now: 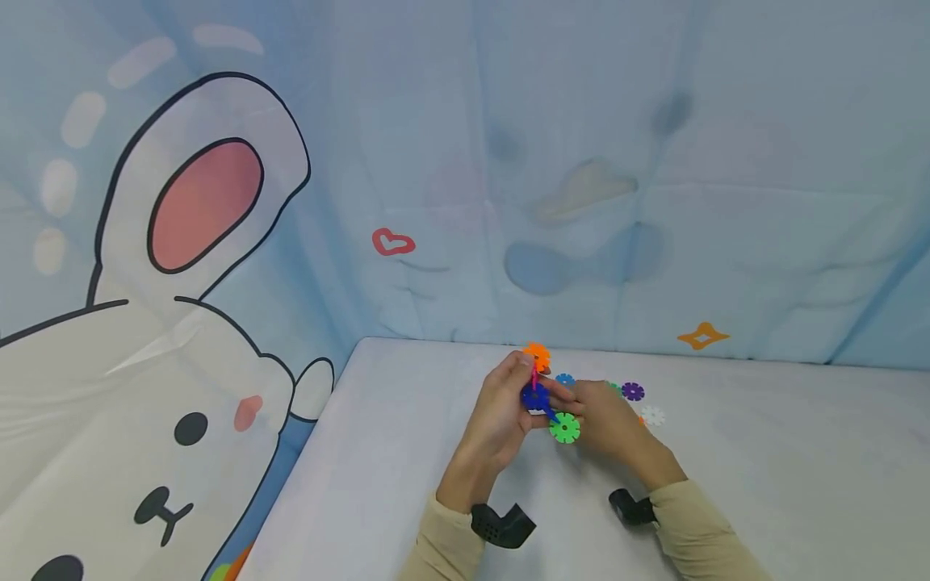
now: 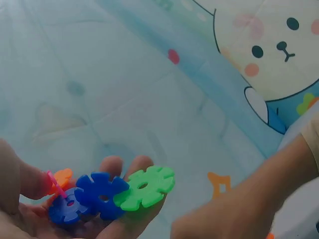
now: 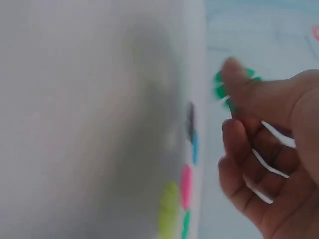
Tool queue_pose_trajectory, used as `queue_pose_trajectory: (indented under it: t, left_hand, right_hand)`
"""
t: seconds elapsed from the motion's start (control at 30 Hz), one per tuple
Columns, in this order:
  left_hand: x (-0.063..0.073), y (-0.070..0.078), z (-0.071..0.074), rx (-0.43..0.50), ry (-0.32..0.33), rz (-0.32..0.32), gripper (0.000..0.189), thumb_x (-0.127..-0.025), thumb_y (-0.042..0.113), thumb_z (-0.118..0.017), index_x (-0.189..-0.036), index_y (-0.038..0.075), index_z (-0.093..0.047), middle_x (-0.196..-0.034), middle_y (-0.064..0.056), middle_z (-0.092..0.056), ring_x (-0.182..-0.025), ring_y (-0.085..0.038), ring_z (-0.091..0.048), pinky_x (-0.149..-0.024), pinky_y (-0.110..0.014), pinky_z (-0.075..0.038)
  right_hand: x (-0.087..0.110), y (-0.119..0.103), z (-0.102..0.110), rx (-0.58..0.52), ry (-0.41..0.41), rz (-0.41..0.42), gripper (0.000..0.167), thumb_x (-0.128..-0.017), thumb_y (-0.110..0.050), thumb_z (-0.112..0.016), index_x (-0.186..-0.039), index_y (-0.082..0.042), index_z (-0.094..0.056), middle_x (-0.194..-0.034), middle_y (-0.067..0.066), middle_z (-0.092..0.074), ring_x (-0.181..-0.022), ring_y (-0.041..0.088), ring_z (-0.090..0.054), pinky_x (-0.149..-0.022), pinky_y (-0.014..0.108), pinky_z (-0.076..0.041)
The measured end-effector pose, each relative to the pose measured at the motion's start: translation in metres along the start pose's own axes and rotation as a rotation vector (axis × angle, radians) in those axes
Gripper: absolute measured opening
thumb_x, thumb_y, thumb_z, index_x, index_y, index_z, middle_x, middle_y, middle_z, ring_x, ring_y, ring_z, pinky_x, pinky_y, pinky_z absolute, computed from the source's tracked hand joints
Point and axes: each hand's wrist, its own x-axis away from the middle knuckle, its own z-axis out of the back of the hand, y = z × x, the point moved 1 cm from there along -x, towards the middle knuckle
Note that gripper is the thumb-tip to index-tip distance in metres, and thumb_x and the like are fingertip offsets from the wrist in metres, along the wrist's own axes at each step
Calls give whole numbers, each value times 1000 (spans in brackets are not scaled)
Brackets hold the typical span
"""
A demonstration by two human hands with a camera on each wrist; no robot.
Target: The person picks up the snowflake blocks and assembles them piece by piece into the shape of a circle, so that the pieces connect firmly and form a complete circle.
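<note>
My left hand holds a joined chain of slotted plastic discs over the white table. An orange disc stands at the top, with the thumb beside it. A pink disc, seen edge-on, links it to the blue discs. At the chain's other end, a light green disc lies over the fingers. Close on the right is my right hand, its back hiding its fingers in the head view. In the right wrist view, its thumb and finger pinch a darker green disc, partly covered by the thumb.
Beyond my right hand, a purple disc and a white disc lie on the table. A light blue disc shows between the hands. Behind the table hangs a printed blue cloth.
</note>
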Motion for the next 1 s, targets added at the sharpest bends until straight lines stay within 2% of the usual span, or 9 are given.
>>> queue_pose_trajectory:
  t: [0.07,0.1,0.23,0.33,0.47,0.57,0.67,0.93,1.0]
  left_hand:
    - [1,0,-1,-28,-29,-1,27,-117,32,-37,-103,11,-46,-88,-5,-78,-83,-19,-81,-85,-46,-67]
    - [2,0,-2,-42,-37,-1,28,-117,33,-38,-103,10,-47,-88,-5,-79,-82,-19,-81,-86,-47,-66]
    - [3,-2,-5,-123,2,2,35,-115,35,-45,-108,3,-56,-92,-11,-81,-84,-24,-82,-84,-47,-66]
    - [2,-4,-7,-188,88,6,36,-112,34,-52,-113,1,-66,-98,-17,-81,-86,-28,-82,-79,-41,-67]
    - [0,-7,-9,-231,183,-3,30,-109,31,-59,-110,5,-73,-98,-22,-80,-82,-26,-82,-69,-30,-66]
    - [0,-8,-11,-243,211,-29,30,-108,31,-61,-106,4,-73,-95,-22,-79,-73,-20,-81,-62,-26,-62]
    - [1,-9,-14,-248,219,-64,30,-108,31,-62,-104,3,-71,-90,-20,-80,-65,-17,-78,-58,-24,-60]
    - [5,-7,-21,-269,208,-159,30,-110,28,-59,-101,0,-63,-92,-26,-78,-55,-12,-73,-53,-21,-57]
    - [5,-8,-21,-282,189,-173,31,-111,28,-58,-102,-1,-62,-93,-29,-77,-55,-18,-74,-52,-21,-56]
  right_hand:
    - [0,3,12,-59,82,-7,9,-88,-10,-85,-95,-10,-79,-70,-5,-63,-63,10,-56,-56,24,-49]
    - [0,3,20,-108,142,-15,10,-88,-9,-86,-87,-11,-77,-72,-6,-65,-64,8,-57,-57,23,-50]
    - [3,-4,49,-135,378,62,11,-86,-2,-86,-91,-9,-79,-79,-1,-73,-64,7,-65,-59,18,-54]
    - [5,-13,68,-183,465,79,15,-89,4,-81,-100,-5,-78,-83,3,-74,-69,5,-67,-65,11,-53]
    - [7,-23,82,-237,476,72,21,-92,7,-76,-110,-3,-77,-87,5,-75,-76,-1,-67,-75,4,-51]
    - [7,-27,85,-259,477,64,22,-92,6,-77,-112,-2,-76,-87,7,-77,-78,-5,-68,-79,3,-51]
    - [7,-29,85,-274,485,53,20,-91,6,-78,-109,-1,-75,-85,7,-76,-78,-7,-67,-81,3,-51]
    - [9,-34,87,-294,471,63,18,-89,8,-78,-101,-4,-73,-84,1,-75,-74,-1,-66,-79,6,-52]
    - [10,-36,87,-295,467,74,18,-89,8,-78,-100,-5,-73,-83,-1,-74,-73,0,-65,-77,8,-52]
